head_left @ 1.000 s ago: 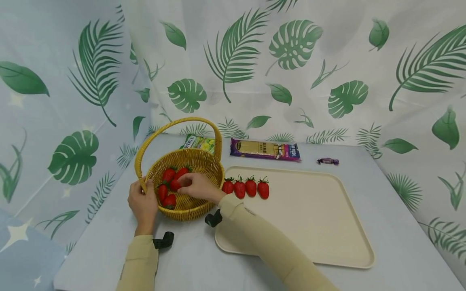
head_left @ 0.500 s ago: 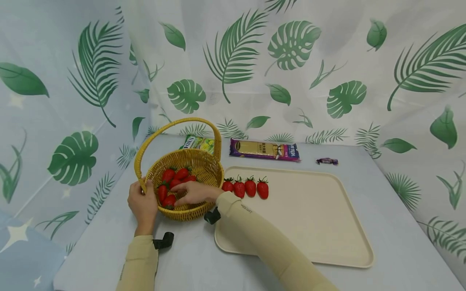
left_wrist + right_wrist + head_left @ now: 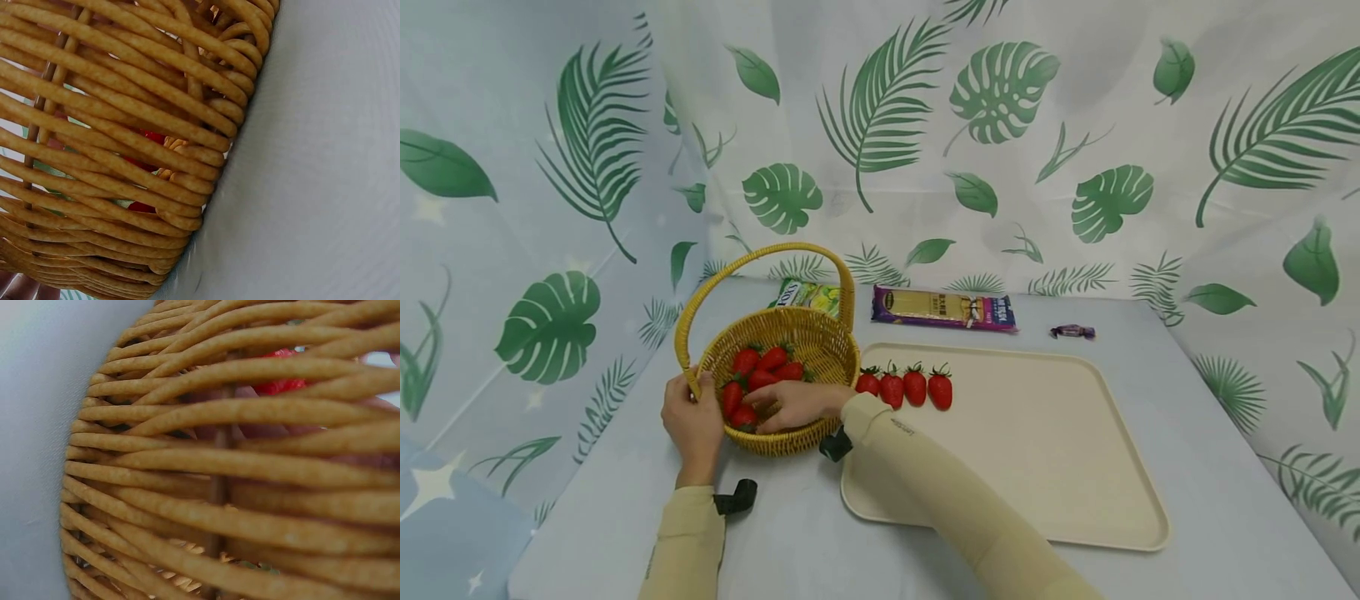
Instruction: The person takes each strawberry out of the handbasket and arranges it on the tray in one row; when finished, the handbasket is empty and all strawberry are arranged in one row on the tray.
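A yellow wicker basket (image 3: 820,346) with a tall arched handle stands at the left of the table, holding several red strawberries (image 3: 745,361). My left hand (image 3: 694,421) grips its left rim by the foot of the handle. Inside the basket is my right hand (image 3: 801,403), thumb and fingers apart beside the front strawberry (image 3: 744,417); whether they touch it is hard to tell. Both wrist views are mostly filled by the basket's woven wall (image 3: 125,119), (image 3: 250,456), with bits of red seen through the gaps.
Right of the basket lies a beige tray (image 3: 1037,450), with a row of several strawberries (image 3: 915,387) at its upper left. Behind stand a green packet (image 3: 808,296), a long purple-and-gold pasta packet (image 3: 943,308) and a small purple wrapped candy (image 3: 1072,332).
My right hand has let go of a strawberry in the middle of the basket and moved down towards the front one, which has shifted slightly left. My left hand stays on the rim.
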`<action>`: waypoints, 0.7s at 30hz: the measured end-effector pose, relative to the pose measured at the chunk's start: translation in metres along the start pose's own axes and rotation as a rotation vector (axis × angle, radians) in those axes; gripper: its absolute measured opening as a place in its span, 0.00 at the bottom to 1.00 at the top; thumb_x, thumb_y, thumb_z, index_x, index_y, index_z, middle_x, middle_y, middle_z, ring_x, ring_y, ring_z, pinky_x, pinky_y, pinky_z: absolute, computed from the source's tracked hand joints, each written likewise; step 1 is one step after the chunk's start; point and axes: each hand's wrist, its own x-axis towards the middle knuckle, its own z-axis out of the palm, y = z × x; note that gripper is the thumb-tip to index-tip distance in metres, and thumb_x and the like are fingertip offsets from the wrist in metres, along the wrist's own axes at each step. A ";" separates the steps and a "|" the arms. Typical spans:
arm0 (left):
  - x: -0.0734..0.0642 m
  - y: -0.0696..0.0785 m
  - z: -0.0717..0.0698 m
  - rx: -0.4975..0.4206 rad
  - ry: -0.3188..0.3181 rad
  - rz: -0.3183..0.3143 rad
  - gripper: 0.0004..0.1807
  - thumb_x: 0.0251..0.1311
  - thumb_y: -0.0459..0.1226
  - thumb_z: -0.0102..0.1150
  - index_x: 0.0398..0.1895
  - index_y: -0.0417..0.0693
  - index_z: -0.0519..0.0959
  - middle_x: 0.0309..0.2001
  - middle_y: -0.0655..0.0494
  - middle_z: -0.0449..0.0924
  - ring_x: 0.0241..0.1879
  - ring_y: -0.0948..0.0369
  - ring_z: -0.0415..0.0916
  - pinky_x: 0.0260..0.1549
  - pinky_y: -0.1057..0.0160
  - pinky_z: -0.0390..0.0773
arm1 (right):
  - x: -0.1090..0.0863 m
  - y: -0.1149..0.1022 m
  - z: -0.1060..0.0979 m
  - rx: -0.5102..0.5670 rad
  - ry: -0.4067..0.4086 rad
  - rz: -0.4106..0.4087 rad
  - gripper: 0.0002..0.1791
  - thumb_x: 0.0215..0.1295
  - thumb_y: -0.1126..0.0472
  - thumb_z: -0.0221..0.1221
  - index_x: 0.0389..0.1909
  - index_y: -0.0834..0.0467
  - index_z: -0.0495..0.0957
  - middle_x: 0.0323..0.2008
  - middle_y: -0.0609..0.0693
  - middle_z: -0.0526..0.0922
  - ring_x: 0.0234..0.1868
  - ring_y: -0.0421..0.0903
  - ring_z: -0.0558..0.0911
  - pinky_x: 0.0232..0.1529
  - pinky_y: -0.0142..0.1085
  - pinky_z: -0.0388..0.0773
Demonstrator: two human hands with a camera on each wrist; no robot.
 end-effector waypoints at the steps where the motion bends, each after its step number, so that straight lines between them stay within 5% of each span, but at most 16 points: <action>1: 0.000 0.000 0.000 0.001 0.000 -0.003 0.14 0.65 0.33 0.59 0.45 0.28 0.81 0.45 0.35 0.78 0.46 0.40 0.75 0.46 0.46 0.70 | 0.001 0.000 0.000 -0.007 0.000 -0.008 0.34 0.66 0.55 0.59 0.71 0.56 0.64 0.67 0.48 0.70 0.66 0.39 0.69 0.64 0.30 0.63; 9: 0.000 -0.001 0.001 -0.001 0.005 0.007 0.13 0.65 0.33 0.59 0.43 0.27 0.82 0.45 0.34 0.79 0.46 0.39 0.75 0.45 0.44 0.71 | 0.010 0.002 0.002 -0.064 0.025 -0.046 0.36 0.63 0.58 0.60 0.72 0.55 0.63 0.69 0.46 0.67 0.67 0.38 0.66 0.63 0.29 0.63; 21: 0.001 -0.002 0.001 -0.021 0.005 0.021 0.12 0.65 0.33 0.59 0.40 0.27 0.82 0.46 0.34 0.79 0.47 0.39 0.76 0.47 0.43 0.70 | 0.012 0.000 0.003 -0.006 -0.028 -0.107 0.21 0.65 0.65 0.56 0.60 0.57 0.77 0.55 0.46 0.80 0.52 0.33 0.75 0.52 0.24 0.70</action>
